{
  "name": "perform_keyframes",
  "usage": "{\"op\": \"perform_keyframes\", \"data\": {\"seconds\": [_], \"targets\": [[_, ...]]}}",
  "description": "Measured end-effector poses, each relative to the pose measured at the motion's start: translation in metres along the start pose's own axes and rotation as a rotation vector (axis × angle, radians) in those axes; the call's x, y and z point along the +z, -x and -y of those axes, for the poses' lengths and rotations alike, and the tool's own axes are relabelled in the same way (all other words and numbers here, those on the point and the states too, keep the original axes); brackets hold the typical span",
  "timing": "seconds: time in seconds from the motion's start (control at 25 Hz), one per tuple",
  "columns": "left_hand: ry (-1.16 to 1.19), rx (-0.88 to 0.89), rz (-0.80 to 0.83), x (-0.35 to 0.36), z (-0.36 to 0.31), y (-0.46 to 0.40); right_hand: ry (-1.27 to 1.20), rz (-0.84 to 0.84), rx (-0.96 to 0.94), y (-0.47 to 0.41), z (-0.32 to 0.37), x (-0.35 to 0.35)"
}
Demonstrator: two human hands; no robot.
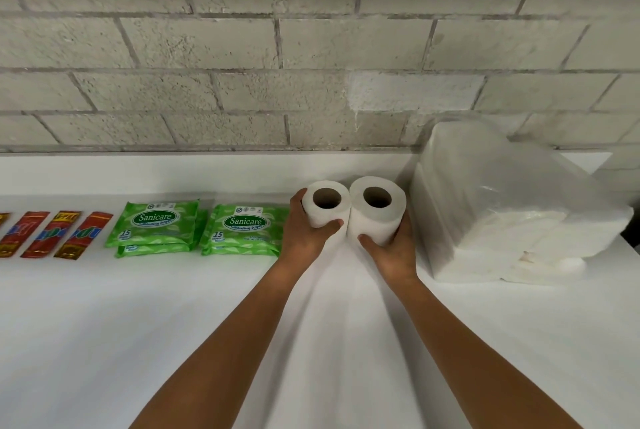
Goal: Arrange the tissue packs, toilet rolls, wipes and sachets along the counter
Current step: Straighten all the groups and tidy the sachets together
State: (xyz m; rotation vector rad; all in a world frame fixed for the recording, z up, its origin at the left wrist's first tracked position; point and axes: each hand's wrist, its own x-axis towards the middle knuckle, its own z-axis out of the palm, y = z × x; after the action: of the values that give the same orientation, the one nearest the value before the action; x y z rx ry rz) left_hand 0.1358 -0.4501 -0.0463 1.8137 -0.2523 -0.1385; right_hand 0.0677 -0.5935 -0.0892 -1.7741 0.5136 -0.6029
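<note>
**Block wall, white counter**

A wall [311,40] of pale grey concrete blocks fills the upper half of the view, its mortar joints darker and rough. One block right of centre looks whiter than the rest. Below it a white counter [138,342] runs from left to right, smooth and evenly lit, with soft shadows. At far right the counter ends against a dark gap.

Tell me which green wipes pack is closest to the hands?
The right-hand green Sanicare wipes pack; it lies right beside the left hand, while the other green pack lies farther left.

Perhaps a utility room: bare block wall [242,47] behind a white counter [138,324].
</note>
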Motion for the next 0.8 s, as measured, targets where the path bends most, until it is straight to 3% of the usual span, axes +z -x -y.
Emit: {"op": "perform_keyframes", "data": {"seconds": [0.2, 0.48, 0.8], "targets": [[-0.07, 0.023, 0.029, 0.001, 0.01, 0.006, 0.069, -0.065, -0.001, 0.003, -0.007, -0.001], [-0.087, -0.094, -0.049, 0.009, 0.01, 0.01, 0.05, -0.062, 0.017, 0.007, -0.012, -0.002], [-0.257, -0.044, 0.008, 0.005, 0.005, 0.022, 0.048, -0.066, 0.001, 0.007, -0.017, -0.005]]}}
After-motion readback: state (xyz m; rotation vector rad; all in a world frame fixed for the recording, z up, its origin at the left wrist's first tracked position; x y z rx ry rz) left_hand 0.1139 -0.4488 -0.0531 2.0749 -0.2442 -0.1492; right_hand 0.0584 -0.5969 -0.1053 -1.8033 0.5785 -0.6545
